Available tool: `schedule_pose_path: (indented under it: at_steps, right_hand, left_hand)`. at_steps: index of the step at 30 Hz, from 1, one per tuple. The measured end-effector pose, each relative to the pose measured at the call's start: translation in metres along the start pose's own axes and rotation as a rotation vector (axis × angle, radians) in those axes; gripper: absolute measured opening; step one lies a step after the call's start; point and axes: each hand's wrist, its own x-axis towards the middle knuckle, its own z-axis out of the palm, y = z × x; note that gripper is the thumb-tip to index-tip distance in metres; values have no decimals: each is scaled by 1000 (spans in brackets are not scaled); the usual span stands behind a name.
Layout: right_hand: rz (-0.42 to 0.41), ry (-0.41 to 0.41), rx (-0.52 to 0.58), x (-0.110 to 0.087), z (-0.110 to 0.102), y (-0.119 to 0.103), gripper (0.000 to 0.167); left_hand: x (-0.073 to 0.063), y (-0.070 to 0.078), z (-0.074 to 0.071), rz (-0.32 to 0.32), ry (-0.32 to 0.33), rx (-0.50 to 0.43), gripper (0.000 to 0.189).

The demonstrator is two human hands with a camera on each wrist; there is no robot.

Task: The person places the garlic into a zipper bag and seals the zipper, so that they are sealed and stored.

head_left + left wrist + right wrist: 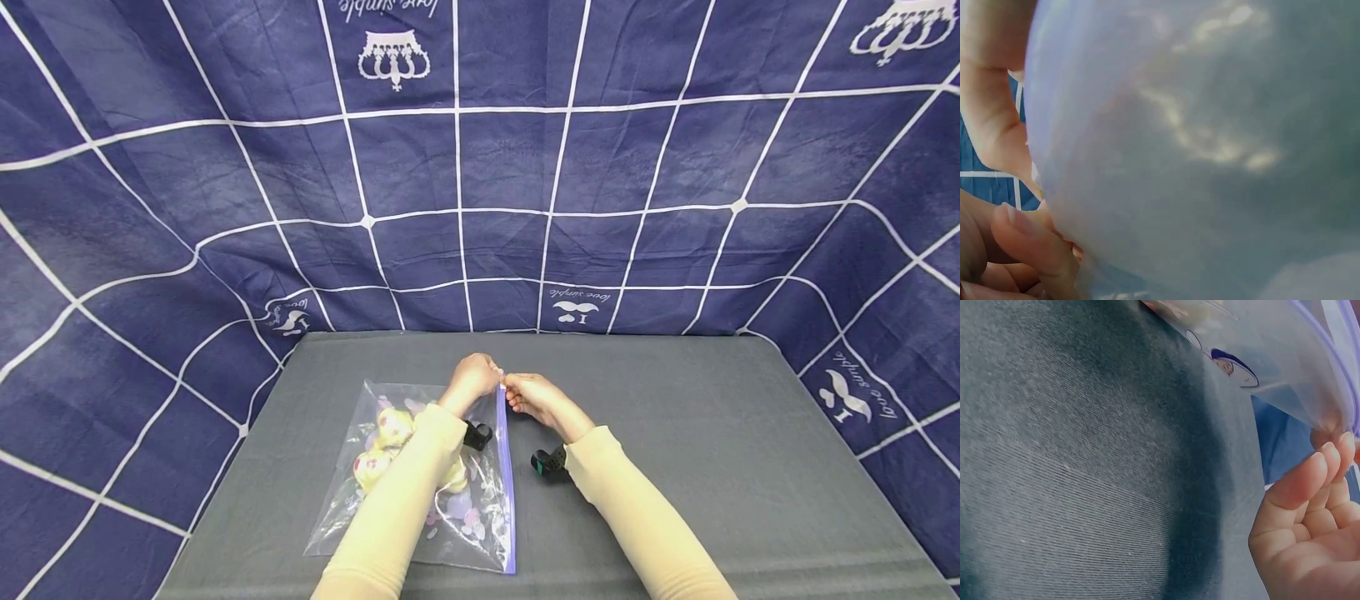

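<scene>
A clear zip bag [480, 533] with a purple zip strip [507, 492] along its right side lies on the table. Several pale yellow items [395, 427] with red and pink marks show through its plastic, partly hidden by the left sleeve. At the far end of the strip, my left hand [474, 377] pinches the bag's corner. My right hand [538, 400] meets it there from the right, thumb and fingertips pinching the same corner. Up close in the right wrist view, those fingers [1300, 481] grip the bag's edge. Cloudy plastic [1179, 187] fills most of the left wrist view.
The table has a dark grey cloth [712, 467] over it. A blue curtain with white lines [510, 158] hangs behind and at both sides. Black wrist devices [551, 461] are worn under both forearms.
</scene>
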Motion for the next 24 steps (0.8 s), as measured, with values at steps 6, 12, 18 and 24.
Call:
schedule_pose_path:
  at_steps: [6,12,18,24]
  right_hand:
    - [-7,-68,-26,-6,3,2,17]
    - [-28,-112,-37,-14,3,7,17]
    - [-32,-148,-26,-24,4,16,20]
    - [-43,-191,-37,-38,6,24,20]
  left_hand:
    - [5,-4,-3,-47,40,-40,17]
    - [9,-4,-8,-68,31,-29,18]
    - [8,-3,-9,-103,45,-43,19]
    - [4,-5,-6,-95,81,-50,20]
